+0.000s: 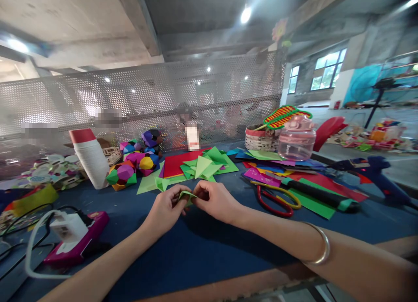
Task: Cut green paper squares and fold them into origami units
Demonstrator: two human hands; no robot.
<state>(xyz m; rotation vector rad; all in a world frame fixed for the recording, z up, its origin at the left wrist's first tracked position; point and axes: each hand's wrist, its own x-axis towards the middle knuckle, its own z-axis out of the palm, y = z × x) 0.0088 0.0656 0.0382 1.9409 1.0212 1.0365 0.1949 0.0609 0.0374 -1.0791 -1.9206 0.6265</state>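
Pinching of the small green paper (188, 194), just below the centre of the frame, is shared by both hands: its left end is gripped between closed thumb and fingers of the left hand (168, 206), its right end by the bunched fingertips of the right hand (216, 200). For a crisp crease, edges are probably best aligned before pressure is applied, with tension kept light. Loose green pieces (203, 164) are heaped beyond, near mid-frame; scissors (260, 197) are laid at centre right.
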